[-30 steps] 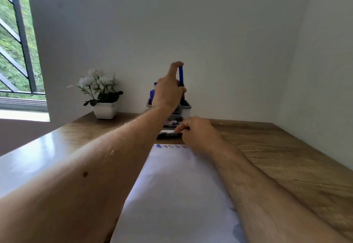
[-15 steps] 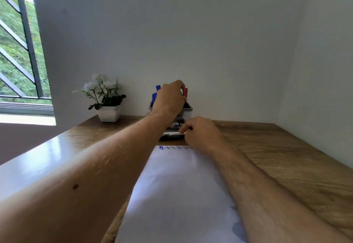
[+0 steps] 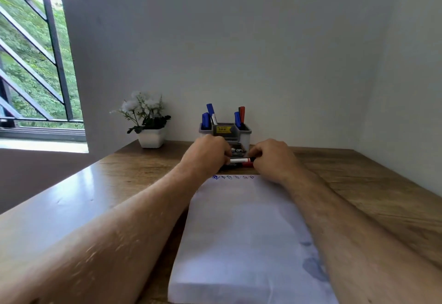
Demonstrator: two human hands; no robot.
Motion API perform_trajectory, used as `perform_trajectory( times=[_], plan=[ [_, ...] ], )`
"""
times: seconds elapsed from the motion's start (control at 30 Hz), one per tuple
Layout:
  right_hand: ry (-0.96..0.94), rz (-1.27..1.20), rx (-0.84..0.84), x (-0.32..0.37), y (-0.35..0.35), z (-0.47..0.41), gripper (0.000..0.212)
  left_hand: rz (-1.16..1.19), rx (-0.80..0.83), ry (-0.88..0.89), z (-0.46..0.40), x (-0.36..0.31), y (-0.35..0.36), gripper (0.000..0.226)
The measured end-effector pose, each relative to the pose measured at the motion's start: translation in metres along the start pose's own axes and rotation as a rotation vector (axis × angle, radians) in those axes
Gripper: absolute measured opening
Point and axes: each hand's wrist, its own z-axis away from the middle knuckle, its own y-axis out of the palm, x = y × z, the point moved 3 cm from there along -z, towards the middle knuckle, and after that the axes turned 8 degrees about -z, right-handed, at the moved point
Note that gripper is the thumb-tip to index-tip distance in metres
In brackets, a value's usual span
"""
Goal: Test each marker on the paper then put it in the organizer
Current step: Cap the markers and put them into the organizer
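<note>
A grey organizer (image 3: 245,136) stands against the back wall, with blue markers (image 3: 207,117) upright on its left side and a blue and a red marker (image 3: 242,114) on its right. Just in front of it, a red-capped marker (image 3: 240,160) with a white barrel lies level between my hands. My left hand (image 3: 206,154) grips its left end and my right hand (image 3: 271,157) grips its capped right end. Other markers lie under it, mostly hidden. The white paper (image 3: 246,236) stretches toward me, with a row of small scribbles (image 3: 233,177) along its far edge.
A white pot of white flowers (image 3: 149,122) sits on the wooden desk (image 3: 373,191) left of the organizer. A barred window (image 3: 31,64) is at far left. Walls close the back and right sides.
My left hand dropped a blue marker into the organizer, then came down to the desk. It now holds the red-capped marker together with my right hand.
</note>
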Motion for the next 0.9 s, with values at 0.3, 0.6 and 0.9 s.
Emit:
perform_trajectory(
  times=[0.3, 0.6, 0.9],
  plan=[
    [-0.044, 0.027, 0.079, 0.001, 0.009, -0.003, 0.031, -0.037, 0.047, 0.004, -0.001, 0.006, 0.007, 0.021],
    [-0.011, -0.03, 0.024, -0.002, 0.004, -0.003, 0.033, -0.041, 0.08, -0.018, 0.0, 0.004, 0.01, 0.023],
    [-0.006, -0.138, -0.117, -0.006, 0.0, -0.007, 0.024, 0.834, -0.053, -0.375, 0.017, 0.004, -0.018, 0.018]
  ],
)
